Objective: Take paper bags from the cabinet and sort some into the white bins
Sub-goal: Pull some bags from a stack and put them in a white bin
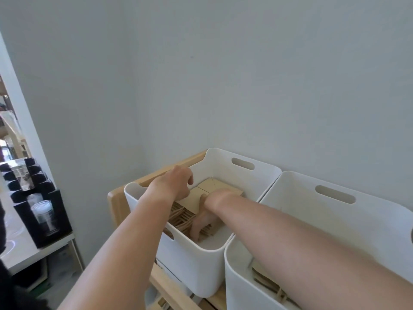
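White bin [190,260] — both hands inside, right hand [204,217] pressing paper bags [214,190]

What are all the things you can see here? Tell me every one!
white bins: two, white, side by side on the wooden shelf, each with slot handles.
paper bags: a stack, brown and tan, inside the left bin; their twisted handles show near the front.
more paper bags: a few, brown, low in the right bin, partly hidden by the arm.
wooden shelf: one, pale wood, under the bins, against the wall.
black organiser: one, black, on the white counter at far left, holding clear lids or cups, too blurred to tell which.
left hand: one, over the left bin's far-left corner, resting on the bags.
right hand: one, reaching down into the left bin among the bags' handles.
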`<control>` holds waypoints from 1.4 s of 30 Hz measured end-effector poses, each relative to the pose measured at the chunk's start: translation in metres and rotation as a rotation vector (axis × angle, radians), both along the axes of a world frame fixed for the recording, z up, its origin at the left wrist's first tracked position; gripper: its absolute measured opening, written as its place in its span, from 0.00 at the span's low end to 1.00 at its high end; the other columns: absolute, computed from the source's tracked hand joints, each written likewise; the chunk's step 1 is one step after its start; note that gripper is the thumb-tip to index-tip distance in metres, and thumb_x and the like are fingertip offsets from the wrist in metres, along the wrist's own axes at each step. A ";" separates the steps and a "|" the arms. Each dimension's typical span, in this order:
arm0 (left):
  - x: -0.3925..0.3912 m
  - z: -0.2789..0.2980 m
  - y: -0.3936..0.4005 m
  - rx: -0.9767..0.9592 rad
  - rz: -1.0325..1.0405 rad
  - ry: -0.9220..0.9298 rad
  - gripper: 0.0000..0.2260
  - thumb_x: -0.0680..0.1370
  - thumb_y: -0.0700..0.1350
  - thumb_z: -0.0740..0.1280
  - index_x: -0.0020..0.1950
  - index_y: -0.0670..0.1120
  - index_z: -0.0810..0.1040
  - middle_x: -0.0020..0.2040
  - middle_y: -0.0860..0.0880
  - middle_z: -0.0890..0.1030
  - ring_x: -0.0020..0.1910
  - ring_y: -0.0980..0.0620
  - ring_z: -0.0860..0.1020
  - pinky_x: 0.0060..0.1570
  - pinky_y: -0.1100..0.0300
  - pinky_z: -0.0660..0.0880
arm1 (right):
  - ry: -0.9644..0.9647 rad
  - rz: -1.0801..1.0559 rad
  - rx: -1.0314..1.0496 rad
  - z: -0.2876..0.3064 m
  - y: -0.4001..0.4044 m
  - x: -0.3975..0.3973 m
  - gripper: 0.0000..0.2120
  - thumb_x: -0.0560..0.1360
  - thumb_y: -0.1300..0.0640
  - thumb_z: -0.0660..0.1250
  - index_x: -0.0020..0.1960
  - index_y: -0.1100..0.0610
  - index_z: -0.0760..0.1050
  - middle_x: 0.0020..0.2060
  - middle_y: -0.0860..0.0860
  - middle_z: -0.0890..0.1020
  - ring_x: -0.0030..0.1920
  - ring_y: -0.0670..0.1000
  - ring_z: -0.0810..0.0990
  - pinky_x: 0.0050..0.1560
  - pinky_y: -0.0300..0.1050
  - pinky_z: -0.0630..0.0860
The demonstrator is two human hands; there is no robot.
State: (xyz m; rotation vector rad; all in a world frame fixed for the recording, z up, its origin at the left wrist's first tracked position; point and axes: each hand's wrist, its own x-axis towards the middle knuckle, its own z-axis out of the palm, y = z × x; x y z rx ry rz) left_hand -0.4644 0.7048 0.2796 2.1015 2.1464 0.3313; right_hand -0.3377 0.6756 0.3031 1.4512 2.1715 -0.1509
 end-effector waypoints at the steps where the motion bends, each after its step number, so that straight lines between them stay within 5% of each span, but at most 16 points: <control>1: -0.001 0.000 0.002 0.025 -0.011 -0.018 0.17 0.77 0.36 0.59 0.63 0.49 0.75 0.61 0.47 0.73 0.57 0.45 0.76 0.56 0.54 0.74 | 0.004 -0.003 -0.002 -0.001 0.000 0.000 0.43 0.72 0.35 0.70 0.79 0.55 0.59 0.69 0.58 0.72 0.67 0.59 0.72 0.47 0.47 0.67; 5: -0.002 0.001 0.000 0.035 -0.011 -0.047 0.17 0.76 0.38 0.59 0.64 0.49 0.74 0.58 0.47 0.75 0.55 0.45 0.77 0.56 0.51 0.76 | 0.030 0.030 0.060 -0.005 0.002 -0.002 0.40 0.72 0.41 0.72 0.77 0.56 0.61 0.67 0.55 0.73 0.66 0.57 0.74 0.45 0.46 0.69; 9: -0.001 0.000 -0.001 0.031 -0.003 -0.063 0.17 0.76 0.38 0.59 0.62 0.50 0.74 0.57 0.48 0.75 0.54 0.45 0.77 0.56 0.50 0.76 | -0.054 0.047 0.060 -0.006 0.003 0.000 0.30 0.77 0.51 0.68 0.76 0.56 0.63 0.67 0.55 0.72 0.65 0.57 0.74 0.55 0.48 0.73; 12: -0.001 0.000 -0.001 0.029 -0.005 -0.060 0.16 0.75 0.39 0.60 0.62 0.50 0.74 0.57 0.48 0.75 0.54 0.45 0.77 0.56 0.49 0.76 | -0.069 0.026 0.047 -0.006 0.007 0.001 0.27 0.77 0.51 0.68 0.74 0.56 0.67 0.63 0.55 0.77 0.52 0.56 0.76 0.38 0.42 0.69; 14: 0.000 0.001 -0.001 0.042 -0.013 -0.052 0.17 0.76 0.41 0.61 0.63 0.50 0.74 0.59 0.47 0.75 0.56 0.45 0.76 0.57 0.50 0.76 | -0.045 0.008 0.029 -0.011 0.015 0.001 0.31 0.75 0.49 0.71 0.75 0.56 0.66 0.65 0.56 0.76 0.56 0.57 0.78 0.35 0.42 0.70; 17: 0.002 0.002 -0.002 0.081 -0.043 -0.031 0.20 0.78 0.44 0.60 0.70 0.49 0.71 0.68 0.47 0.73 0.66 0.45 0.72 0.64 0.50 0.71 | 0.035 -0.115 0.016 -0.016 0.023 -0.001 0.46 0.66 0.42 0.78 0.77 0.52 0.61 0.66 0.54 0.73 0.65 0.60 0.74 0.57 0.53 0.77; 20: 0.006 0.004 -0.002 0.079 -0.086 -0.010 0.21 0.81 0.49 0.56 0.74 0.48 0.67 0.73 0.46 0.70 0.71 0.44 0.68 0.68 0.48 0.66 | 0.136 -0.192 -0.013 -0.006 0.029 0.008 0.44 0.65 0.40 0.78 0.74 0.51 0.65 0.57 0.54 0.72 0.62 0.59 0.74 0.58 0.51 0.74; 23: 0.009 0.004 -0.002 0.083 -0.114 0.010 0.13 0.82 0.51 0.51 0.57 0.46 0.70 0.64 0.44 0.75 0.63 0.41 0.73 0.62 0.45 0.69 | 0.165 -0.277 -0.008 -0.003 0.034 0.013 0.38 0.66 0.39 0.76 0.71 0.51 0.69 0.51 0.52 0.71 0.59 0.57 0.74 0.60 0.49 0.71; 26: 0.012 0.004 -0.007 0.053 -0.100 0.035 0.14 0.83 0.51 0.49 0.56 0.45 0.70 0.60 0.44 0.75 0.62 0.43 0.73 0.62 0.46 0.69 | 0.165 -0.323 0.045 -0.005 0.033 0.015 0.31 0.71 0.40 0.66 0.71 0.50 0.67 0.62 0.52 0.75 0.64 0.59 0.75 0.63 0.55 0.71; 29: 0.013 0.007 -0.014 0.082 -0.071 0.096 0.16 0.83 0.52 0.49 0.60 0.45 0.71 0.63 0.45 0.75 0.65 0.45 0.72 0.64 0.49 0.67 | 0.271 -0.291 0.151 0.000 0.031 0.027 0.28 0.77 0.46 0.59 0.76 0.52 0.63 0.72 0.54 0.69 0.71 0.58 0.69 0.67 0.55 0.67; 35: 0.020 0.015 -0.041 0.177 -0.034 0.104 0.19 0.82 0.54 0.49 0.67 0.46 0.69 0.58 0.46 0.75 0.60 0.45 0.74 0.61 0.50 0.68 | 0.391 -0.150 0.416 0.017 0.011 0.057 0.31 0.82 0.42 0.52 0.80 0.56 0.53 0.79 0.60 0.53 0.79 0.62 0.50 0.76 0.62 0.45; 42: 0.071 0.035 -0.082 0.228 -0.029 0.077 0.18 0.82 0.54 0.49 0.64 0.46 0.70 0.62 0.47 0.75 0.64 0.45 0.72 0.63 0.49 0.66 | 0.436 -0.134 0.556 0.040 -0.040 0.116 0.31 0.82 0.40 0.50 0.80 0.54 0.55 0.79 0.59 0.55 0.78 0.61 0.52 0.75 0.64 0.45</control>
